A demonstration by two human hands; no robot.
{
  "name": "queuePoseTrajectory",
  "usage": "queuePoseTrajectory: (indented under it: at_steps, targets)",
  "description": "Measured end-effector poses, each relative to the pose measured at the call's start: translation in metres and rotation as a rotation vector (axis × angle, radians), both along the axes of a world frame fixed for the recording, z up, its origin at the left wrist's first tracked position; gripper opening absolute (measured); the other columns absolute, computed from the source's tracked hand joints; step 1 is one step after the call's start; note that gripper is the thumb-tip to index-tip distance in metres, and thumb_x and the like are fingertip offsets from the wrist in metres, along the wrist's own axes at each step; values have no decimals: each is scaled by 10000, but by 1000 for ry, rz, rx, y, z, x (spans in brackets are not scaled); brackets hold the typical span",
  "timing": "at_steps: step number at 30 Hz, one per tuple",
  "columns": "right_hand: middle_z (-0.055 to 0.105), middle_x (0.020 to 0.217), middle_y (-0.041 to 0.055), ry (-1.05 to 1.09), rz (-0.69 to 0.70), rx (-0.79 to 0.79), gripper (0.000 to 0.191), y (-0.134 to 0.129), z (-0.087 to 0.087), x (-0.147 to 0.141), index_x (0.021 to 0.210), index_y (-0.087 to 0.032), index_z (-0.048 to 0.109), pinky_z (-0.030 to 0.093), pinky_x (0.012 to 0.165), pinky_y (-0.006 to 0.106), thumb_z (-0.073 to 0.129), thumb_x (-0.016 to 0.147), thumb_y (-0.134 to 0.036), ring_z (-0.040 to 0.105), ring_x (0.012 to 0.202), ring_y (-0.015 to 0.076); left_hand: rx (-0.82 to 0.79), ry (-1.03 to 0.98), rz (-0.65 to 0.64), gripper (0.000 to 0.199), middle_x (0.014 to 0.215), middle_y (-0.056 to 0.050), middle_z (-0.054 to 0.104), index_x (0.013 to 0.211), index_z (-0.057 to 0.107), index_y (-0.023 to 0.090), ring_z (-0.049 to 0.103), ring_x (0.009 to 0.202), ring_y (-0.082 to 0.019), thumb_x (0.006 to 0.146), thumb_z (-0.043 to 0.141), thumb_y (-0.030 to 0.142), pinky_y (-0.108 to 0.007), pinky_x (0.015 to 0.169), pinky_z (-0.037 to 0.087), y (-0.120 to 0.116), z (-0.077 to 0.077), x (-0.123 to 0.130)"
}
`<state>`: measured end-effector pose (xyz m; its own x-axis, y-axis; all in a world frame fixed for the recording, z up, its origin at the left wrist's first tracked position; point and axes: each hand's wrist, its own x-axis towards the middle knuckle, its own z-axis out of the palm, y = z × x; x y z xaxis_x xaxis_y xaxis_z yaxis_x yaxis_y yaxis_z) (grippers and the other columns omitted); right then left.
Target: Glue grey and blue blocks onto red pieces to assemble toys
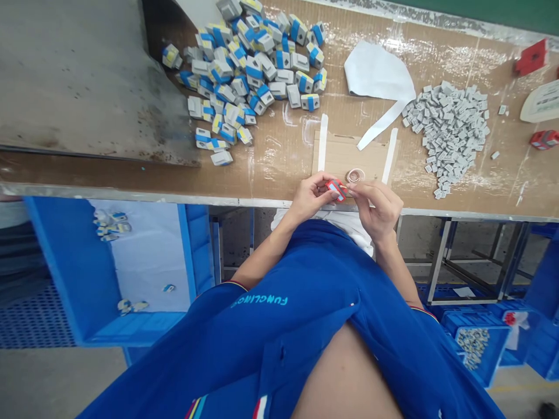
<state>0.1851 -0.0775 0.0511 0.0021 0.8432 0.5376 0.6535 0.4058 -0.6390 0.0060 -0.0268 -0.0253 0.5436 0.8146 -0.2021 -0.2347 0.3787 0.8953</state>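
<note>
Near the table's front edge, my left hand [309, 196] pinches a small red block [336, 189] with grey and whitish faces between thumb and fingers. My right hand [376, 205] is closed at the block's right side, its thumb and fingertips pressed together there. Whatever those fingertips hold is too small to make out. Just beyond the right fingertips, a small clear ring-shaped piece [355, 175] lies on a cardboard sheet [349, 152] with a white strip along each side.
Grey blocks with blue and yellow bands [255, 64] are heaped at the back left beside a metal chute [87, 81]. Small grey pieces [454, 128] form a pile on the right, near a white sheet [378, 73]. A blue crate [148, 267] stands below the table's left side.
</note>
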Motion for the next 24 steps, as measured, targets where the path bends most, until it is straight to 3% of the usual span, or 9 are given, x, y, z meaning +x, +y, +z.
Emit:
queuePoseTrajectory:
  at_steps: [8,12,15,19,24]
  targets:
    - [873,933,12,114,-13,-39,122,1,0,4,1026,-290,787,673,784,329,739,1026,-177,844,843,193,-30,1,17,602,892,-35,812,1046,686,150,758,676,-108,808,922,650,-200,600,623,1,5,0]
    - [844,965,24,283,-199,-65,42,-4,-10,17,1038,-302,782,689,802,399,742,1041,-315,834,907,227,-30,-12,28,602,904,-47,821,1043,688,151,766,698,-115,808,921,654,-201,600,622,1,5,0]
    - [803,972,39,279,-290,-61,104,-1,-21,25,1029,-296,798,654,782,399,740,1041,-381,794,941,231,-31,-32,24,610,918,-56,825,1050,688,151,771,714,-120,810,915,664,-204,610,627,2,4,-1]
    - [778,996,57,198,-273,-136,196,0,-31,24,1049,-288,819,611,729,369,697,1059,-442,760,929,220,-33,-44,15,621,944,-68,838,1061,682,155,781,729,-128,802,920,667,-205,616,623,2,2,-1]
    - [761,1141,78,212,-211,-151,284,-2,-29,29,1228,-289,778,613,779,378,668,1068,-496,751,941,208,-15,-35,4,604,955,-79,843,1094,682,156,796,761,-147,828,908,648,-208,607,613,2,0,-3]
